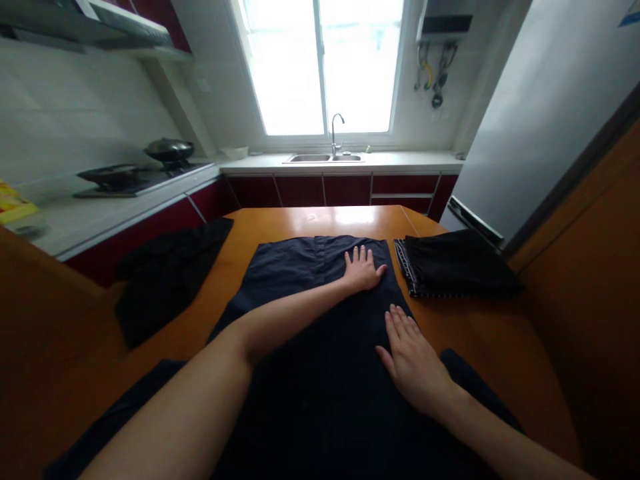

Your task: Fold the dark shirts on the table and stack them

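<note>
Navy garment, one | left hand, right hand atop | black bundles, two

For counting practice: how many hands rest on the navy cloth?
2: the left hand near the far edge of the navy cloth, the right hand nearer, along its right side.

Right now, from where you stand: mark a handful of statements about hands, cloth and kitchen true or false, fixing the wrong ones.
1. The left hand and right hand both rest on the navy garment. True.
2. The right hand reaches farther forward than the left. False: the left is farther forward.
3. The folded black cloth lies right of the garment. True.
4. The crumpled black cloth is underneath the garment. False: it lies apart, to the left.
5. The faucet stands at the sink. True.
</note>
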`<state>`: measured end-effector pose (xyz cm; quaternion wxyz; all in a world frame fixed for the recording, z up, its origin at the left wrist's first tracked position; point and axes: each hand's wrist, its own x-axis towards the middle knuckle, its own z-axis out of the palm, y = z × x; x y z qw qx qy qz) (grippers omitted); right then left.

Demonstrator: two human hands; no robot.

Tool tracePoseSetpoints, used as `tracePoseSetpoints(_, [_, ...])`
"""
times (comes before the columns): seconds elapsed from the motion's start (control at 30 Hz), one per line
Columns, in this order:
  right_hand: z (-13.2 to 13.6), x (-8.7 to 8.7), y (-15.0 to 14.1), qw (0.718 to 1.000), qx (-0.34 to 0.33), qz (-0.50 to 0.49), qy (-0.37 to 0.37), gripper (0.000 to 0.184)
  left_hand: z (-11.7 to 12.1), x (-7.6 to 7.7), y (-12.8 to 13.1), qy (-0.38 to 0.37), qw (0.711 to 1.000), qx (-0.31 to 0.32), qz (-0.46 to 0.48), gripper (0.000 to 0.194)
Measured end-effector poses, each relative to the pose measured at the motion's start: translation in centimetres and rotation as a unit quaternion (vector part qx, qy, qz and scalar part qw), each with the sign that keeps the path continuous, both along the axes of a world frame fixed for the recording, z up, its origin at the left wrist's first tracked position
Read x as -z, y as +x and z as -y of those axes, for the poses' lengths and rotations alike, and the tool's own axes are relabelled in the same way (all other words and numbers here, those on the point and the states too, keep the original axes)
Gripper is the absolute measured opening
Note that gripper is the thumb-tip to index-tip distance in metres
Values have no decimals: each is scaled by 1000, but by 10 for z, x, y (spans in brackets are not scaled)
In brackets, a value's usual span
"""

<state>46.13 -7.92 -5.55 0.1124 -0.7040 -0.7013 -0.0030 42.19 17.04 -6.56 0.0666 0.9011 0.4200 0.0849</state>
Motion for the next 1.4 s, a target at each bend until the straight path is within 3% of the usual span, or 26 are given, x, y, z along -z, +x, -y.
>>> tracePoseSetpoints(0.1, [1, 3, 1, 1000, -5, -1, 10, 66, -29, -10, 2, -25, 1000, -8, -2, 81])
tracePoseSetpoints(0.2, [1, 5, 3, 1000, -10, 1, 12, 67, -58, -29, 0, -22, 1000, 6, -1, 70])
tracePoseSetpoints(0.3, [1, 7, 6, 1000, -11, -2, 20, 67, -68, -44, -16, 3, 999, 33, 10, 59])
tracePoseSetpoints(0.4, [3, 9, 6, 1000, -11, 2, 25, 66, -52, -44, -45, 32, 997, 62, 16, 56])
tracePoseSetpoints(0.5, [1, 5, 0, 1000, 2, 18, 26, 65, -23, -29, -74, 45, 996, 76, 5, 59])
tracePoseSetpoints(0.6, [-12, -9, -14, 999, -21, 24, 32, 62, -2, -14, -85, 37, 995, 94, -5, 62])
tracePoseSetpoints(0.7, [-39, -27, -32, 998, -55, 10, 19, 59, -4, -15, -82, 7, 996, 91, 13, 63])
tracePoseSetpoints(0.8, [-74, -36, -45, 998, -66, -16, -2, 59, -27, -29, -88, 15, 995, 89, 45, 53])
tracePoseSetpoints(0.93, [-129, -30, -48, 993, -107, -43, -28, 61, -71, -44, -128, 48, 995, 38, 77, 46])
tracePoseSetpoints(1.1, [-220, -29, -40, 995, -60, -22, -82, 61, -122, -41, -167, 52, 993, -73, 73, 34])
tracePoseSetpoints(1.23, [-277, -32, -31, 993, -54, -14, -104, 60, -146, -34, -161, 33, 991, -112, 66, 32])
tracePoseSetpoints(1.4, [-302, -24, -24, 993, -61, -8, -96, 58, -163, -28, -144, 9, 991, -112, 66, 30])
